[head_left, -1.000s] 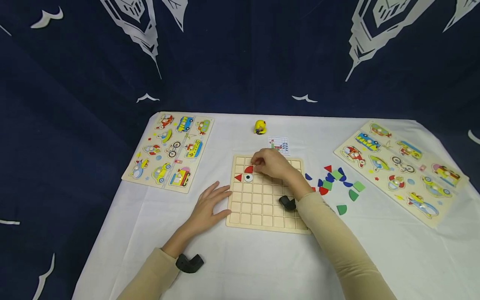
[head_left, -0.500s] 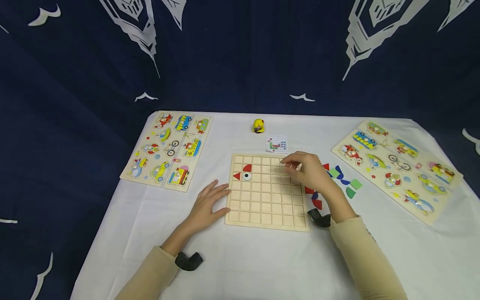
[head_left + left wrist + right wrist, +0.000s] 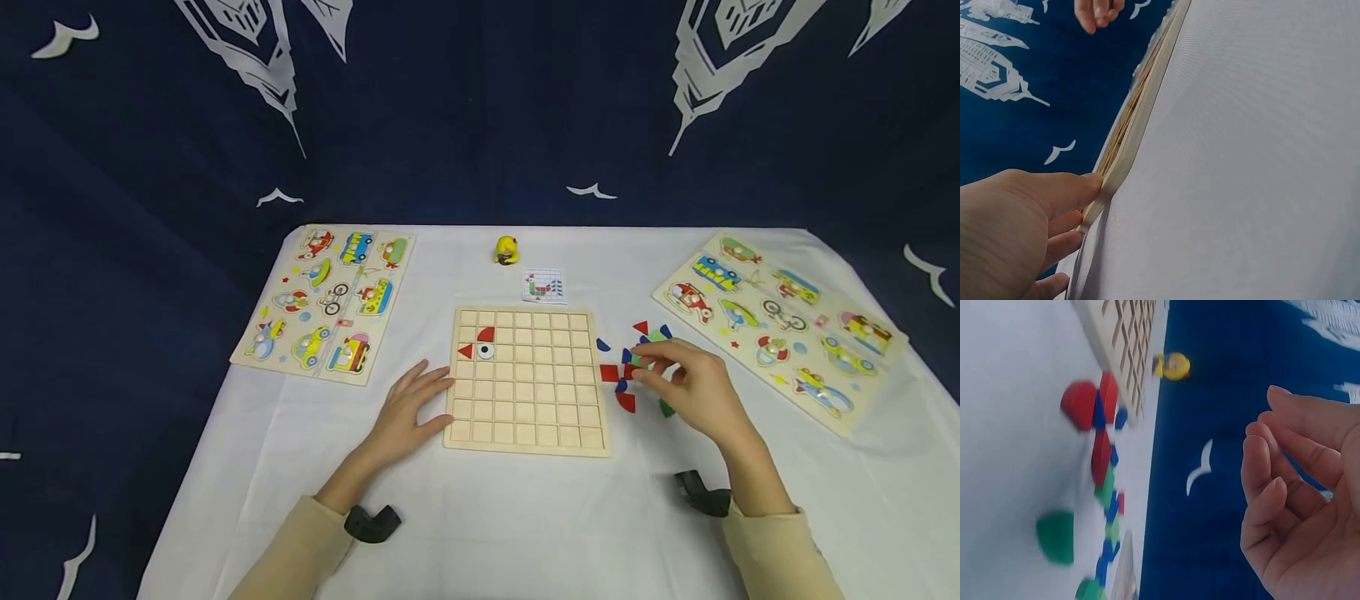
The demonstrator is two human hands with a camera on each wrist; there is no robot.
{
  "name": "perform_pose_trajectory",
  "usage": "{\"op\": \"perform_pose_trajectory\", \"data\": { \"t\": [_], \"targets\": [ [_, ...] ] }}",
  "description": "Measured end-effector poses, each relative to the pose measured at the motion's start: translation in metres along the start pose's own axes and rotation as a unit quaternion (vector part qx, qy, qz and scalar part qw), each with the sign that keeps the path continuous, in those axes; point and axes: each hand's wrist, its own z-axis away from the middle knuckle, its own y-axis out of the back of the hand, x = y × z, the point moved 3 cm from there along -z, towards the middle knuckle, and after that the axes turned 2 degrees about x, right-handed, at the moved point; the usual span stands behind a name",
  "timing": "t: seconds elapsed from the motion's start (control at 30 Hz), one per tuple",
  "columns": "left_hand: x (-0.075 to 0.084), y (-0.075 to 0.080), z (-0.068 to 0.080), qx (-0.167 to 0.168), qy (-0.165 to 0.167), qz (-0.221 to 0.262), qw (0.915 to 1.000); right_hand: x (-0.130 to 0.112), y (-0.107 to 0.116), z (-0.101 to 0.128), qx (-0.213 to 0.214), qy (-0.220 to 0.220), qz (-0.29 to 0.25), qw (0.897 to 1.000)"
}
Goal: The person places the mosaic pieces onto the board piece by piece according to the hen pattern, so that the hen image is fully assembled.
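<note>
A wooden grid board [image 3: 536, 412] lies in the middle of the table. Its upper left cells hold a red quarter-circle [image 3: 487, 334], a red triangle [image 3: 466, 351] and a white eye piece [image 3: 486, 352]. My left hand [image 3: 405, 415] rests at the board's left edge, thumb and fingertips touching it with fingers extended, as the left wrist view also shows. My right hand [image 3: 697, 390] hovers over loose pieces right of the board, fingers loosely bent and holding nothing. Beneath and beside it lie a red square [image 3: 609, 372], a red quarter-circle [image 3: 626, 402] and a green piece [image 3: 1057, 536].
Behind the board lie a small printed pattern card [image 3: 543, 286] and a yellow duck figure [image 3: 506, 250]. Vehicle puzzle boards lie at the left [image 3: 322, 304] and right [image 3: 780, 325]. A dark blue curtain [image 3: 480, 117] hangs beyond the table's back edge.
My right hand has moved from above the board's upper left pieces rightward to the loose pieces, uncovering the board and the card. My left hand stays at the board's edge.
</note>
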Motion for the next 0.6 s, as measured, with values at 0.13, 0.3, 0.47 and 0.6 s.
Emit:
{"op": "perform_pose_trajectory", "data": {
  "t": [0.13, 0.3, 0.47, 0.6],
  "targets": [
    [0.000, 0.001, 0.001, 0.006, -0.002, 0.003, 1.0000, 0.012, 0.010, 0.009, 0.024, -0.036, -0.005, 0.999],
    [0.001, 0.002, 0.001, 0.010, -0.003, 0.002, 0.9999, 0.028, 0.018, 0.012, 0.036, -0.069, -0.008, 0.997],
    [0.000, 0.001, 0.001, 0.010, -0.003, 0.006, 0.9999, 0.045, 0.015, 0.009, 0.023, -0.078, -0.002, 0.997],
    [0.000, -0.001, 0.001, 0.009, -0.003, 0.009, 0.9999, 0.056, 0.006, 0.005, -0.009, -0.097, 0.003, 0.995]
  ]
}}
